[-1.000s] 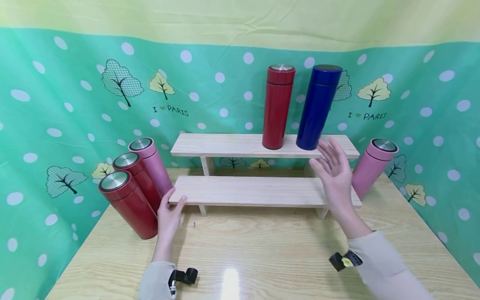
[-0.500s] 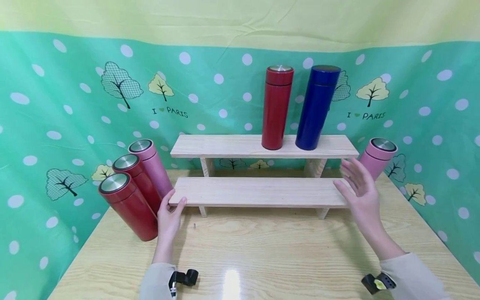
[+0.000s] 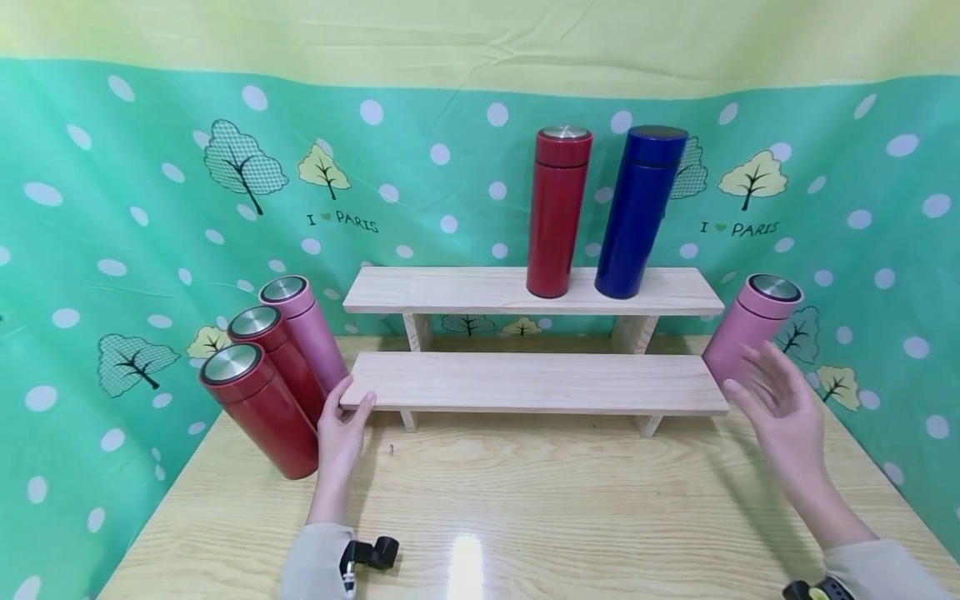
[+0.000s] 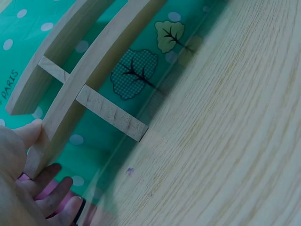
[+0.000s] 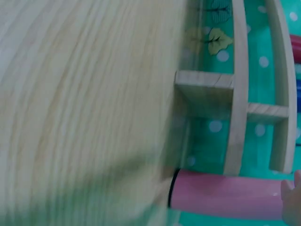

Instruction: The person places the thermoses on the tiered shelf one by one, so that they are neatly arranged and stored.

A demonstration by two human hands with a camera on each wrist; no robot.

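My left hand [image 3: 341, 437] grips the left end of the lower wooden shelf board [image 3: 525, 383]; in the left wrist view the thumb lies on top and the fingers beneath. On the right, my right hand [image 3: 787, 417] is held with fingers spread and relaxed, holding nothing. It is nearest to a pink thermos [image 3: 757, 312] standing by the shelf's right end, and partly overlaps it in the head view. Whether they touch I cannot tell. A red thermos [image 3: 557, 225] and a blue thermos [image 3: 637, 225] stand on the upper shelf board [image 3: 435, 289].
Left of the shelf stand a pink thermos [image 3: 311, 333], a red thermos [image 3: 273, 346] and another red thermos [image 3: 266, 417], close to my left hand. The shelf stands on a wooden table [image 3: 525, 500]. A green polka-dot cloth [image 3: 420, 192] hangs behind and at both sides.
My right hand has moved from beside the blue thermos on the upper shelf, right and down, to the pink thermos at the right. My left hand has stayed on the board.
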